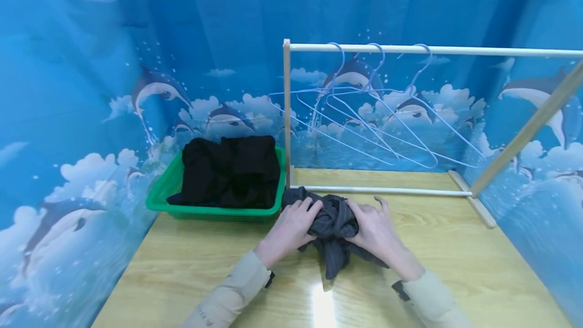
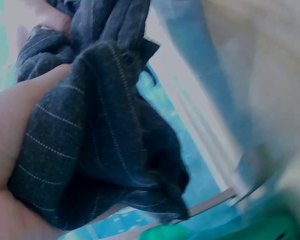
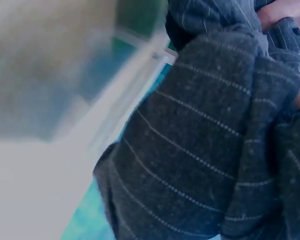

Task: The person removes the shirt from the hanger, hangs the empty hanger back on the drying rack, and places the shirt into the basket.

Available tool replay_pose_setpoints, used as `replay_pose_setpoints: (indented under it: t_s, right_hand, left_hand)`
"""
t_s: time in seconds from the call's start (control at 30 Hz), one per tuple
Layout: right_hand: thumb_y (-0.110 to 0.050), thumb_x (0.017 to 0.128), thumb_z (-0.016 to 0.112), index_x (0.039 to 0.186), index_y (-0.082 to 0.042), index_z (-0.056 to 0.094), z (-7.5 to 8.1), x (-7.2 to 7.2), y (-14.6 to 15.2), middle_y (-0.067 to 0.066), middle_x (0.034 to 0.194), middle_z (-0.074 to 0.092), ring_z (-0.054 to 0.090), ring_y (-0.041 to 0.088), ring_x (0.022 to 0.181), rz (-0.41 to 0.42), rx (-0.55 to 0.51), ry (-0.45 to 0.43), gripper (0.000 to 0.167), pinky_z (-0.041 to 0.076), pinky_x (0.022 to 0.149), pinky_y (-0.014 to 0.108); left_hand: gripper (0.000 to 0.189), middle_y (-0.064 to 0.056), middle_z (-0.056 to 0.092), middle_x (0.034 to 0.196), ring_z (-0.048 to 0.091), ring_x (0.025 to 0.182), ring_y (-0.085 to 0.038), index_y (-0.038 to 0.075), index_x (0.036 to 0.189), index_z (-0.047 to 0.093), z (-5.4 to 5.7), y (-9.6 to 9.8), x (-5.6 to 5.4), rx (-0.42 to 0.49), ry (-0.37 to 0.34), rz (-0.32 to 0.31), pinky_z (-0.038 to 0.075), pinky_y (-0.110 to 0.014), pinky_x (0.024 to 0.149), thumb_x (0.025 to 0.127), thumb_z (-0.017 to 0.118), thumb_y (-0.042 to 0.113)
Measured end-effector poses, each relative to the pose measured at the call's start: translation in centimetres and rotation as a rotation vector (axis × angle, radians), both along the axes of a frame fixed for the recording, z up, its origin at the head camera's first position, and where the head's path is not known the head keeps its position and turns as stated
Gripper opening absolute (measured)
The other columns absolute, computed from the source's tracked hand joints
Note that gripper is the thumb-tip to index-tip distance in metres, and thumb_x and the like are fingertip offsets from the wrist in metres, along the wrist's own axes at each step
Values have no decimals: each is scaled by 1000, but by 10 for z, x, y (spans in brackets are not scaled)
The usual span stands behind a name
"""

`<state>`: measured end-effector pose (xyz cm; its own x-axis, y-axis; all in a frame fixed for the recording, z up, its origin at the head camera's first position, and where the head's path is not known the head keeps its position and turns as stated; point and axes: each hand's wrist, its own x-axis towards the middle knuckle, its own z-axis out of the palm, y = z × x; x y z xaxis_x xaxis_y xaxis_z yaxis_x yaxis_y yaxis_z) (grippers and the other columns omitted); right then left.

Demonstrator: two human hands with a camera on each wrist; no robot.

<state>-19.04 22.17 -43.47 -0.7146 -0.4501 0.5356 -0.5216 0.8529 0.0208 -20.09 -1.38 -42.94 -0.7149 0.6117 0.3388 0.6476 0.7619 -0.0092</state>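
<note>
Bunched up between both hands is a dark grey garment (image 1: 334, 221) with thin white stripes; its kind cannot be told while it is crumpled. My left hand (image 1: 296, 224) grips its left side, and in the left wrist view the thumb lies over the striped cloth (image 2: 105, 120). On the other side my right hand (image 1: 375, 229) holds the garment with the thumb against the bundle. Loose ends of it hang toward the table's near side. Folds of the striped fabric (image 3: 190, 140) hide most of the right hand in the right wrist view.
A green basket (image 1: 157, 191) with black clothes (image 1: 232, 171) stands left of the hands. Behind them rises a rack with a white rail (image 1: 478, 51), from which several lilac wire hangers (image 1: 378, 92) hang. The wooden table (image 1: 478, 267) reaches a dolphin-print curtain (image 1: 218, 24).
</note>
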Motion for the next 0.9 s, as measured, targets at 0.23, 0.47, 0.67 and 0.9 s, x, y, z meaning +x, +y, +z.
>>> replay_pose_setpoints:
  t_s: [0.23, 0.47, 0.67, 0.9]
  right_hand:
    - [-40, 60, 96, 121, -5, 63, 22, 5, -5, 14, 95, 73, 69, 35, 81, 30, -3, 240, 78, 38, 101, 67]
    - [-35, 58, 96, 122, -2, 65, 45, 3, -22, 15, 100, 71, 67, 36, 83, 76, 15, 333, 78, 43, 101, 61]
    - [-34, 64, 94, 122, -1, 65, 66, -1, -42, 16, 102, 71, 67, 36, 85, 122, 6, 339, 72, 49, 96, 54]
    - [-34, 67, 94, 123, -2, 64, 98, -9, -72, 16, 106, 71, 67, 35, 90, 166, -44, 362, 72, 50, 93, 53]
  left_hand:
    - [68, -6, 58, 116, 63, 107, -26, 17, 130, 52, 30, -10, 6, 34, 115, -4, 48, -55, 103, 77, 90, 37]
    - [66, -8, 60, 114, 64, 105, -27, 14, 127, 56, 56, -30, 5, 50, 207, -22, 51, -49, 101, 76, 91, 36]
    - [55, -10, 62, 109, 64, 99, -28, 11, 122, 60, 77, -56, 6, 107, 297, -65, 52, -43, 100, 79, 90, 28]
    - [51, -12, 62, 108, 64, 98, -29, 9, 120, 62, 109, -89, 7, 145, 396, -70, 53, -43, 96, 80, 89, 26]
